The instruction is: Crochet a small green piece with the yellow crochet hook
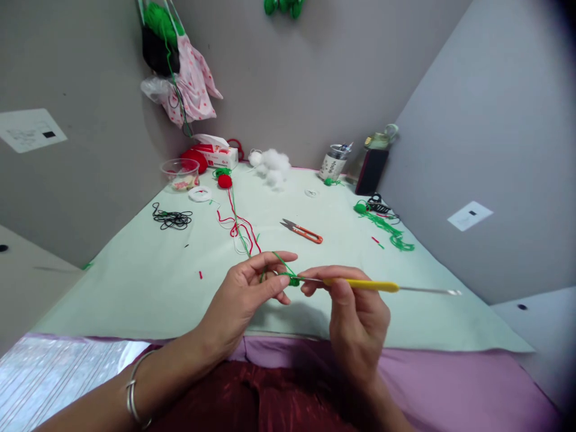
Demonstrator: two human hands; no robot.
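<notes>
My left hand (256,282) pinches a small piece of green crochet work (293,280) between thumb and fingers. A green yarn strand (282,260) runs over its raised index finger and back across the table. My right hand (355,312) is closed around the yellow handle of a crochet hook (382,285). The hook's thin metal shaft points left and meets the green piece, while its other metal end sticks out to the right. Whether the tip is inside a loop is too small to tell. Beyond the hands lie thread snips (303,231) with orange handles.
Red and green yarn (224,181), black cord (171,217) and a clear tub (180,174) sit left. White stuffing (272,167) and a tissue box (220,155) stand at the back. A pen cup (333,163), phone (372,172) and green yarn bundle (387,225) are on the right.
</notes>
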